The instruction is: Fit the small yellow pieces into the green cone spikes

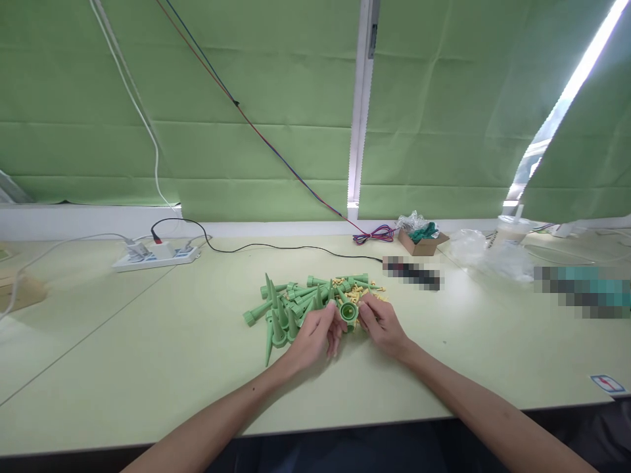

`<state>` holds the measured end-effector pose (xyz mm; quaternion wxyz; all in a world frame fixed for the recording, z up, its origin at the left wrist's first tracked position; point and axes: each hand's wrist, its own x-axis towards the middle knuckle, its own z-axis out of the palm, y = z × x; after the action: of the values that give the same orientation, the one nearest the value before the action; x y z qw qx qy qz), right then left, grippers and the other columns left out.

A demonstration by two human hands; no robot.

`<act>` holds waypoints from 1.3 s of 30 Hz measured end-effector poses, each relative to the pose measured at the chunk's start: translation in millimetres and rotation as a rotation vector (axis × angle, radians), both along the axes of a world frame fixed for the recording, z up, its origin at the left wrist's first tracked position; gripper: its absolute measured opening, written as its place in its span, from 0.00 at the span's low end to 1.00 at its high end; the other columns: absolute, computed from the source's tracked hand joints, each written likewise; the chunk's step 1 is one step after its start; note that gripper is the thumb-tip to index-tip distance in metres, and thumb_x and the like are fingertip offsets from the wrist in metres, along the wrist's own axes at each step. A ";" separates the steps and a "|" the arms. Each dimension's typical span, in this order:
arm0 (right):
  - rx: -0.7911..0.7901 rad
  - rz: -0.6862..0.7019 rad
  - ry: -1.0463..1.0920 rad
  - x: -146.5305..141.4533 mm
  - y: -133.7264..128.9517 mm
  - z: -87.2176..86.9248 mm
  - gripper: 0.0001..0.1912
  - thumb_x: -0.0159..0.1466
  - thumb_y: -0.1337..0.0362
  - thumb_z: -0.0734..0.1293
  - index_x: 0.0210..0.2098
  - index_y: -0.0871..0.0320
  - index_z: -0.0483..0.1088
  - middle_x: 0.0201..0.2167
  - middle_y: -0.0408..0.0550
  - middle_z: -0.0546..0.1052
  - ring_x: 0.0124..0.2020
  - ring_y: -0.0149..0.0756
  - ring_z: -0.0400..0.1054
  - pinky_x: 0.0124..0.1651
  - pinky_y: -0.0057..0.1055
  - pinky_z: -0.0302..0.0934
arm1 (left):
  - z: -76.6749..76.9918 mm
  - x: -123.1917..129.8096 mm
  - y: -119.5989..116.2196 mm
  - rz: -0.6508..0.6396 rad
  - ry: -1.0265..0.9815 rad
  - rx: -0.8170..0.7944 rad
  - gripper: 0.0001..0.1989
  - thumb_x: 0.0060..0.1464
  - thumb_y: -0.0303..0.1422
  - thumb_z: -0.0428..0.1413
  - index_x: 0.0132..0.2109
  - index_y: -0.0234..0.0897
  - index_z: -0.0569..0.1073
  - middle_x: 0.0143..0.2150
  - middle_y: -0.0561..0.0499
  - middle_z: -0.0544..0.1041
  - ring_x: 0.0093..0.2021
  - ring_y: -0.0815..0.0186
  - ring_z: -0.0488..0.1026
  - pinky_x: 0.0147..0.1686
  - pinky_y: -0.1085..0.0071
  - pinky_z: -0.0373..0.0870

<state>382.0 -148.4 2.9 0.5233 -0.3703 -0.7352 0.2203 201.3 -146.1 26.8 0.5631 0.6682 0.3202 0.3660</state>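
A green plastic watering spike [349,311] points its round, hollow end toward me, with something yellowish inside. My left hand [318,332] is closed on its left side, thumb near the rim. On the other side, my right hand [383,323] has its fingers pinched at the rim; whether a small piece is between them is hidden. Behind and left of my hands lies a heap of green spikes [296,302], some standing point up. Small yellow plastic pieces [371,293] are scattered at the heap's right side, partly covered by my right hand.
A white power strip [156,257] stands at the back left, its black cable running right. Toward the back right are a small cardboard box [422,244], a cable coil [373,234], a lidded cup [513,230] and clear plastic bags [486,253]. The table's front edge [345,427] is near me.
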 end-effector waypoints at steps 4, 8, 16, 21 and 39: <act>0.007 0.031 -0.025 -1.1 -0.4 1.1 0.20 0.73 0.55 0.53 0.26 0.55 0.57 0.20 0.40 0.61 0.21 0.30 0.54 0.27 0.29 0.51 | 2.7 -0.8 -1.6 -0.052 0.016 -0.007 0.33 0.64 0.54 0.38 0.23 0.34 0.68 0.14 0.51 0.66 0.14 0.69 0.62 0.19 0.71 0.58; -0.010 0.061 -0.027 -1.2 0.5 1.2 0.20 0.73 0.53 0.53 0.27 0.55 0.57 0.20 0.40 0.62 0.21 0.30 0.55 0.27 0.28 0.52 | 1.3 -1.0 -2.8 -0.024 0.024 -0.035 0.31 0.64 0.53 0.41 0.25 0.33 0.69 0.15 0.51 0.66 0.15 0.69 0.62 0.19 0.72 0.57; -0.011 0.041 -0.042 -1.7 0.4 1.5 0.21 0.72 0.52 0.53 0.26 0.55 0.56 0.19 0.39 0.60 0.21 0.30 0.53 0.26 0.29 0.51 | -7.1 -7.1 0.7 -0.027 0.112 0.119 0.22 0.66 0.47 0.43 0.30 0.36 0.62 0.17 0.56 0.66 0.19 0.70 0.64 0.23 0.73 0.60; -0.022 -0.019 -0.074 -2.4 0.3 2.1 0.21 0.73 0.55 0.52 0.24 0.54 0.51 0.17 0.38 0.57 0.19 0.30 0.50 0.25 0.29 0.49 | -5.8 -7.9 1.0 -0.021 0.186 0.227 0.15 0.64 0.45 0.47 0.39 0.37 0.64 0.20 0.59 0.63 0.20 0.70 0.63 0.22 0.74 0.58; -0.063 -0.051 -0.075 -4.2 1.7 2.5 0.23 0.73 0.56 0.52 0.22 0.54 0.52 0.14 0.38 0.58 0.17 0.30 0.51 0.24 0.30 0.50 | -10.8 -6.6 1.4 0.155 0.364 0.622 0.08 0.65 0.36 0.47 0.43 0.37 0.67 0.35 0.50 0.64 0.31 0.67 0.61 0.28 0.72 0.58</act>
<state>377.8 -146.7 5.4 0.4889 -0.4132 -0.7373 0.2159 194.7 -144.7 16.1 0.2371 0.8354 0.3383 0.3625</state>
